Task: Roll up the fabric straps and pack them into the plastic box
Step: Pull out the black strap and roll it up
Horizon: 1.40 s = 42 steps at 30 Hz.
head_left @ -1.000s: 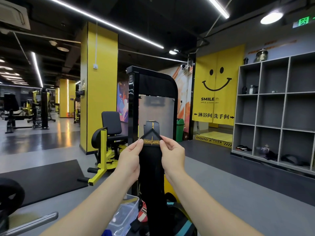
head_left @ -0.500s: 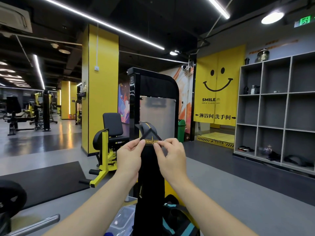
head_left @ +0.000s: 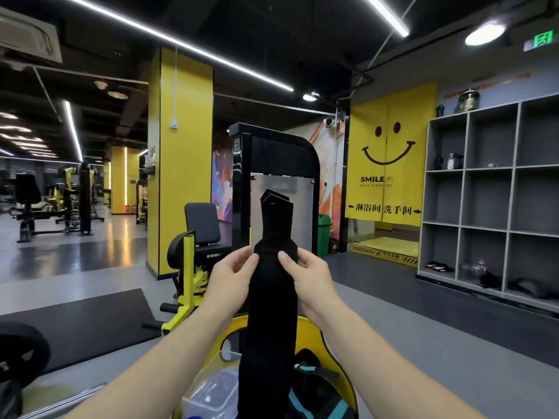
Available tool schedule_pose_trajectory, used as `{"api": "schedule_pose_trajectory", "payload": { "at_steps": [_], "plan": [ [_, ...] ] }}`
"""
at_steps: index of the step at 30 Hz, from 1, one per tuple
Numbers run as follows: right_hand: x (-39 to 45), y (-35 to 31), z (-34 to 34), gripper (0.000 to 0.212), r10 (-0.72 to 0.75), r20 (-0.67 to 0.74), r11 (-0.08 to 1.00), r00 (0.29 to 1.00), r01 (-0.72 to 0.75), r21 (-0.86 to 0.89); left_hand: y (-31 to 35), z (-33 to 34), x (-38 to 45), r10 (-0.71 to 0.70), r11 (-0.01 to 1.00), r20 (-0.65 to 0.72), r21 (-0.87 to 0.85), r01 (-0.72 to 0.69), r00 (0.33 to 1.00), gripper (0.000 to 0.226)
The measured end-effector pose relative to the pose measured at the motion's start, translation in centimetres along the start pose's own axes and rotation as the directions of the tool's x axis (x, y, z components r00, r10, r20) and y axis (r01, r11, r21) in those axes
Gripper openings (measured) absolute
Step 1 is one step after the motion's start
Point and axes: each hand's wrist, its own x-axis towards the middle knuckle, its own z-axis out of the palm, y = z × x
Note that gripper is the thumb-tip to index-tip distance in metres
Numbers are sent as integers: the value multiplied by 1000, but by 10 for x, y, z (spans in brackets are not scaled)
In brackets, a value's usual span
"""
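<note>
From your head camera, you hold a long black fabric strap (head_left: 269,300) upright in front of you, in mid-air over the yellow bench (head_left: 314,331) below. Your left hand (head_left: 231,282) pinches the strap's left edge between thumb and curled fingers, and your right hand (head_left: 308,278) pinches the right edge, thumb on the near face, the other fingers hidden behind the cloth. Above your hands the strap narrows and stands up to a folded, pointed tip; any lettering on it cannot be read from this side. Below your hands it hangs straight down and is cut off by the bottom edge of the view, so you cannot see its lower end. The clear plastic box (head_left: 211,394) sits at the near left edge of the bench, partly behind your left forearm and partly cut off at the bottom; its contents are hard to make out. Just right of the hanging strap lies a heap of dark straps with teal stripes (head_left: 314,394), half hidden by the strap and your right forearm. Behind the strap stands a black weight machine (head_left: 272,158) with a yellow-framed seat (head_left: 196,237) to its left. At the right stands a grey cubby shelf (head_left: 490,201), beside a yellow smiley curtain (head_left: 390,152).
</note>
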Motion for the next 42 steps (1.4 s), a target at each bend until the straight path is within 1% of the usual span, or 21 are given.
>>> {"api": "schedule_pose_trajectory", "payload": {
  "at_steps": [2, 3, 5, 8, 10, 12, 14, 17, 19, 21, 23, 28, 30, 32, 33, 35, 37, 40, 42],
  "plan": [
    [3, 5, 4, 18, -8, -40, 1000, 999, 8, 0, 0, 4, -5, -72, 995, 77, -62, 77, 994, 25],
    [4, 8, 7, 18, -11, -68, 1000, 998, 10, -16, 0, 8, -6, -85, 991, 72, -96, 92, 994, 25],
    [5, 14, 15, 20, -35, -101, 996, 994, 27, -81, 0, 17, -8, -112, 977, 24, -179, 114, 993, 27],
    [4, 20, 25, 28, -64, -113, 986, 992, 46, -161, 1, 30, -10, -160, 940, -48, -312, 138, 986, 32],
    [5, 23, 27, 32, -71, -115, 980, 991, 49, -190, 1, 35, -11, -155, 934, -86, -338, 117, 984, 34],
    [4, 23, 26, 31, -63, -126, 980, 990, 38, -194, 0, 37, -12, -153, 930, -106, -353, 107, 982, 32],
    [2, 21, 20, 27, -54, -155, 984, 986, 26, -179, -1, 33, -11, -162, 934, -109, -337, 116, 981, 25],
    [4, 16, 8, 21, -51, -227, 990, 972, 20, -139, -3, 21, -5, -160, 957, -85, -258, 134, 983, 20],
    [5, 12, 1, 26, -40, -250, 993, 968, 10, -120, -4, 13, -1, -153, 970, -67, -202, 137, 986, 20],
    [5, 10, -3, 31, -17, -228, 994, 973, -9, -113, -5, 8, 2, -145, 980, -57, -148, 136, 988, 19],
    [4, 8, -6, 29, 10, -195, 993, 981, -33, -116, -6, 4, 2, -145, 981, -26, -135, 140, 989, 15],
    [-7, -6, -19, 9, 40, -55, 988, 998, -48, -147, -11, -7, -6, -150, 980, 35, -123, 154, 988, 21],
    [-16, -11, -24, 10, 37, -25, 988, 999, -41, -152, -12, -8, -11, -165, 974, 71, -143, 174, 984, 22],
    [-26, -12, -28, 18, 38, -12, 987, 999, -40, -154, -12, -9, -19, -185, 964, 110, -173, 202, 977, 22],
    [-29, -9, -31, 17, 41, -8, 987, 999, -41, -155, -13, -9, -22, -196, 958, 132, -187, 218, 972, 23],
    [-37, -2, -36, 9, 48, 1, 987, 999, -47, -152, -21, -10, -27, -218, 952, 156, -185, 245, 963, 23],
    [-40, 12, -39, 5, 63, -15, 986, 998, -64, -157, -34, -10, -29, -240, 949, 158, -167, 266, 958, 21],
    [-37, 45, -43, 11, 128, -63, 973, 990, -138, -185, -67, -6, -28, -313, 930, 143, -152, 333, 939, 18],
    [-30, 80, -48, 14, 194, -91, 956, 977, -209, -206, -98, -3, -26, -381, 911, 129, -118, 396, 916, 16]
  ]
}}
